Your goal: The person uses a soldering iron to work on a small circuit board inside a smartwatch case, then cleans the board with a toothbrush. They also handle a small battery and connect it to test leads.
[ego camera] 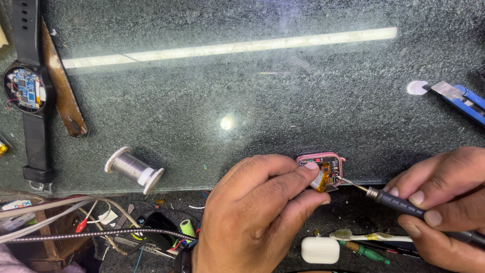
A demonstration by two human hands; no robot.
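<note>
Pink rounded-square watch case [323, 164] under left fingers [298, 177], thin metal-tipped iron [399, 203] alongside.

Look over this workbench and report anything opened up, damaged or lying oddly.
Two things stand out. The round black-strapped watch at the left edge lies open, its blue circuit board bare. The small pink-cased device, steadied by the left hand, is open too, a soldering iron tip from the right hand at its edge.
</note>
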